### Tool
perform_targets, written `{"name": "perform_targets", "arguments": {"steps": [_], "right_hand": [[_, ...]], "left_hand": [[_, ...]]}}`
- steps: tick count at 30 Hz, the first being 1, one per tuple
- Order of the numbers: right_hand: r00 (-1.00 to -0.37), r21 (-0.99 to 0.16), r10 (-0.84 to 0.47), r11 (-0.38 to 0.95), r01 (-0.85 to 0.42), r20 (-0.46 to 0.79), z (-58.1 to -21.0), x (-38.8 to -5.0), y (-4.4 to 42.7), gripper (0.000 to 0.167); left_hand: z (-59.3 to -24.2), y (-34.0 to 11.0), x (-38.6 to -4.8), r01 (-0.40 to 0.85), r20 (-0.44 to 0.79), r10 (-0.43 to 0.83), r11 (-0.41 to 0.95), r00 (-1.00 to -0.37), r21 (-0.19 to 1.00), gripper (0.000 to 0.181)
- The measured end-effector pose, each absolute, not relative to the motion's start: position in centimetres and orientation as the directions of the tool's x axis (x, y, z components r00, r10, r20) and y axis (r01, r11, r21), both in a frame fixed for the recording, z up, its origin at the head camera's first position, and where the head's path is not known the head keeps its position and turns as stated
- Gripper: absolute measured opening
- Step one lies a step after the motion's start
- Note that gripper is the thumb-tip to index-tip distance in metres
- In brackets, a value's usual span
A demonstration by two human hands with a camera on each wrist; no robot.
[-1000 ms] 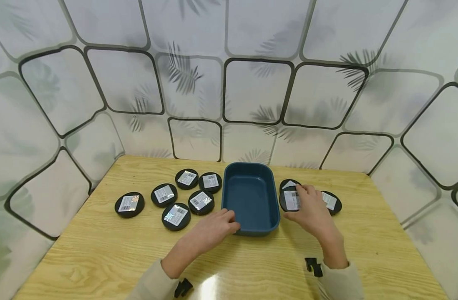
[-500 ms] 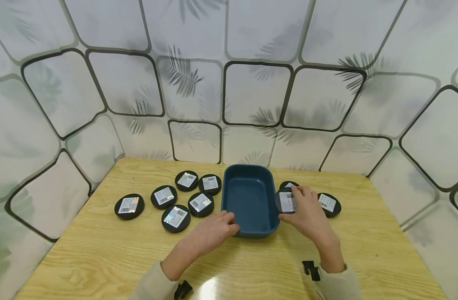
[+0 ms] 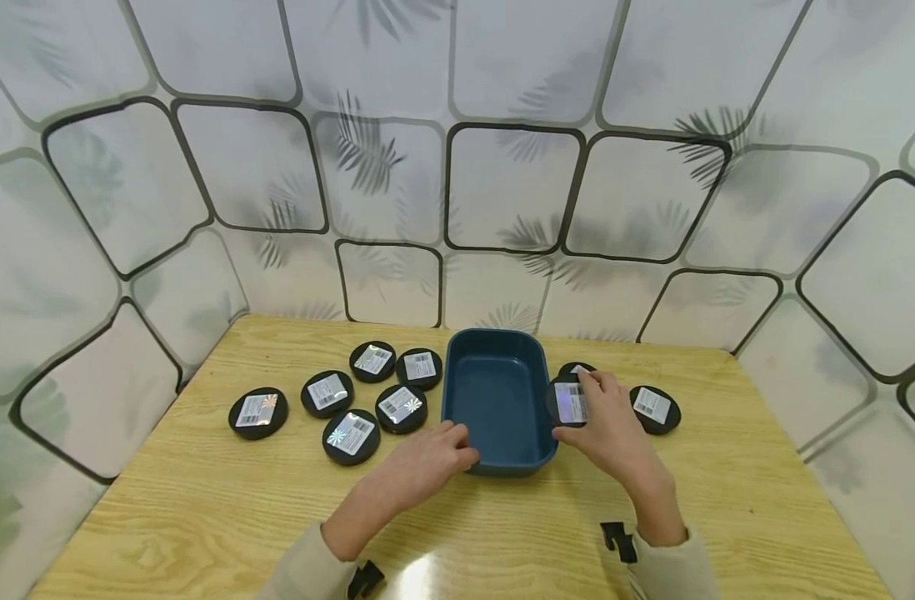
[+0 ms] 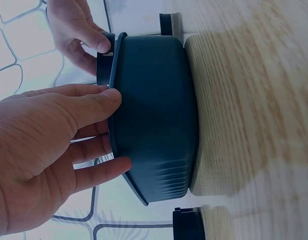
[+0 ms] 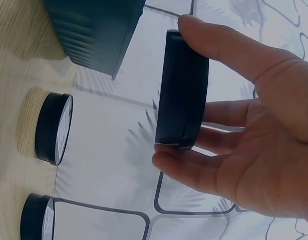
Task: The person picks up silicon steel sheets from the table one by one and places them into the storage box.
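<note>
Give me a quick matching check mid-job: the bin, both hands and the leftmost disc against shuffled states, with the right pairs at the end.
Things:
1. bin
2. left hand
3. right hand
4. leftmost disc

States:
A. holds a black disc clear of the table
B. dark blue, open-topped
C. black, lying flat on the table
D. grips the bin

Pairs: 1-B, 2-D, 3-A, 4-C

bin (image 3: 495, 417): smooth plastic, semi-matt | held disc (image 5: 181, 95): smooth plastic | label (image 3: 572, 403): glossy, paper-like | tabletop (image 3: 202, 517): wood-grained, glossy
</note>
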State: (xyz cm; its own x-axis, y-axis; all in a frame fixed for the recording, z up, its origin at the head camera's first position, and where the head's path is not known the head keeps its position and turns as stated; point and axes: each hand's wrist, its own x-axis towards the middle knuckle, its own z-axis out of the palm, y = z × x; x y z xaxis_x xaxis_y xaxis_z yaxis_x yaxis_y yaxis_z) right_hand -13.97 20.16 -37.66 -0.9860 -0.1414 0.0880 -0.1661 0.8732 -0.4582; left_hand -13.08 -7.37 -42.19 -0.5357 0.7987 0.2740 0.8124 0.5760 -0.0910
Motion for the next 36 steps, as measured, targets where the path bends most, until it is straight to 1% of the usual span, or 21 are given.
{"name": "perform_targets", "arguments": {"steps": [8, 23, 36], "right_hand": [[-0.983, -0.479, -0.149, 0.858, -0.183, 0.108, -37.7, -14.0, 19.9, 0.089], [-0.96, -0.472, -0.18, 0.841, -0.263, 0.215, -38.6, -14.5, 19.1, 0.09], [-0.94, -0.487, -0.219, 0.811, -0.324, 0.262, -39.3, -15.0, 18.4, 0.088]], "left_hand": [[-42.3, -7.4, -13.1, 0.814, 0.273, 0.798, 0.575, -0.537, -0.082, 0.011], [-42.2, -7.4, -13.1, 0.815, 0.272, 0.803, 0.571, -0.53, -0.097, 0.011], [-42.0, -7.3, -13.0, 0.811, 0.245, 0.8, 0.58, -0.548, -0.081, 0.012]]}}
